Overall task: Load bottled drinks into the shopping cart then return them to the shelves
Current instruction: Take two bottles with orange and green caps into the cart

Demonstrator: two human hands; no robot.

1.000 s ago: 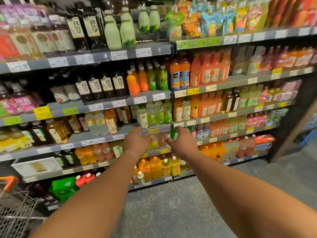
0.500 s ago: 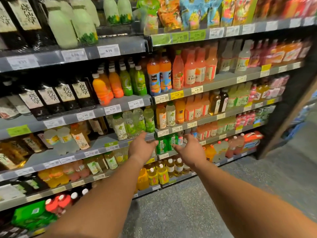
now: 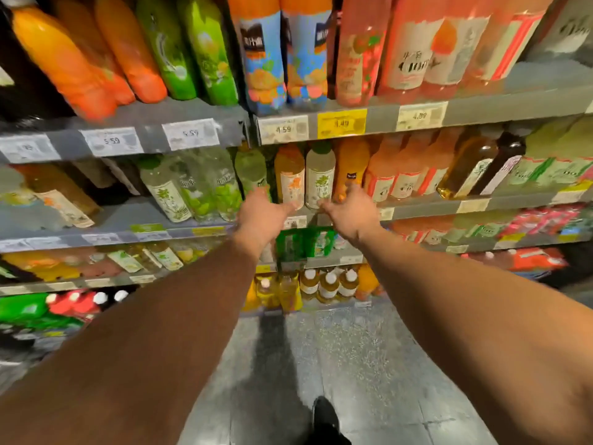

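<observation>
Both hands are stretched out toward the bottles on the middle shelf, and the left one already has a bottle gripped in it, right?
Not quite. In the head view both hands reach toward the middle shelf, but the left hand grips nothing: its fingers are open, just short of the orange bottle. The right hand is also empty.

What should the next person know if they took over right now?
Left hand: open, holding nothing, reaching toward the amber bottle on the middle shelf.
Right hand: open, holding nothing, reaching toward the pale bottle beside it.
Both bottles stand upright on the shelf; contact with either cannot be told.
Cart: out of view.
Done: nothing visibly picked.
Left: grip the bottles, load the cart, later return them.
</observation>
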